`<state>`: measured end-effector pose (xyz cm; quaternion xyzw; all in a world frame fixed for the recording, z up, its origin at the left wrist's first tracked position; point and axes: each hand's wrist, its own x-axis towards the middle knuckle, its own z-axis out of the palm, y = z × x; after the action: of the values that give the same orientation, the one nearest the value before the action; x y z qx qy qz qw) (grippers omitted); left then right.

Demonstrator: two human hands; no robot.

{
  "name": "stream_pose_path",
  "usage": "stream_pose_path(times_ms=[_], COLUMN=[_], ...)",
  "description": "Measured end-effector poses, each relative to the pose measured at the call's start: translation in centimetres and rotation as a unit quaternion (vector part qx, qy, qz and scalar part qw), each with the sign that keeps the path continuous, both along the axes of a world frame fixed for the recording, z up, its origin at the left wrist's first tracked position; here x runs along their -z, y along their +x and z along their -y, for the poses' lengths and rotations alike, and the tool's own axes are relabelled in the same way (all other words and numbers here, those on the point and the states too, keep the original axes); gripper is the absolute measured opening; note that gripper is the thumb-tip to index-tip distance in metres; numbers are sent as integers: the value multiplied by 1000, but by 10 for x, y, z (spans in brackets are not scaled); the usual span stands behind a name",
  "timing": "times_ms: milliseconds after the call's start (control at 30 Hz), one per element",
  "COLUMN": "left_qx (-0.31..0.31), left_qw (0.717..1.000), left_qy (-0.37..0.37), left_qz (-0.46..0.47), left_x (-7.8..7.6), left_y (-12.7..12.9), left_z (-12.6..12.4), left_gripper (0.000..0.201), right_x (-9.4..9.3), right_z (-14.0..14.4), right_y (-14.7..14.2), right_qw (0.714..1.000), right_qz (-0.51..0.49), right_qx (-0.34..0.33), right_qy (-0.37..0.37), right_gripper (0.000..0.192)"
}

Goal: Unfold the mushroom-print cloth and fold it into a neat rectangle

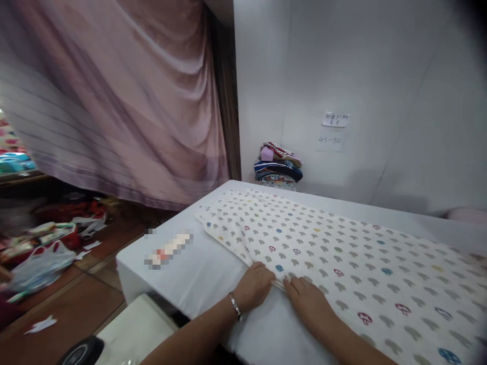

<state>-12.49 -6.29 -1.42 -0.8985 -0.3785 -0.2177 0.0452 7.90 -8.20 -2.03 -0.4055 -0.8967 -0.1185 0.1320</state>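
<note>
A white cloth printed with small grey and coloured mushrooms (304,238) lies spread over a white-covered table (213,274). My left hand (255,285), with a silver bracelet (235,306) at the wrist, is closed on the cloth's near edge. Close beside it on the right, my right hand (306,299) also grips this edge, fingers on top of the fabric and thumb hidden. Between the two hands the edge looks folded. At its far left end the cloth narrows and lies slightly rumpled.
Folded clothes (279,165) are stacked behind the table by a white wall (361,61) bearing paper notes (335,119). A pink curtain (152,101) hangs at left. Plastic bags (41,266) and scraps lie on the tiled floor. A pale box-like object (137,329) stands at the near left.
</note>
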Motion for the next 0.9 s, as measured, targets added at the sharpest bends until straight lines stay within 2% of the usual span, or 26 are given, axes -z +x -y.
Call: stream_pose_path(times_ms=[67,167,267,367,600,733,900], left_qx=[-13,-40,-58,-79,-151,-188,-242], left_qw=[1000,998,996,995,987,981,969], left_qy=[-19,-44,-60,-65,-48,-28,-24], left_qz=[9,22,18,-7,-41,-43,-41], left_x=[0,-2,-4,-5,-1,2,-5], left_y=[1,0,-1,-4,-17,-37,-64], left_z=[1,3,4,2,-18,-32,-55], left_gripper=[12,12,12,12,10,12,16], right_x=[-4,-10,-15,-17,-24,-27,-28], right_z=[-5,-11,-15,-18,-24,-24,-26], right_y=[-13,-26,-27,-23,-24,-25,-29], right_qw=[1000,993,976,958,936,929,928], right_qz=[-6,-22,-74,-120,-120,-117,-89], right_qx=[-1,0,0,-5,7,4,-2], right_qy=[-30,-117,-203,-260,-330,-350,-361], right_gripper=[32,26,25,25,24,24,24])
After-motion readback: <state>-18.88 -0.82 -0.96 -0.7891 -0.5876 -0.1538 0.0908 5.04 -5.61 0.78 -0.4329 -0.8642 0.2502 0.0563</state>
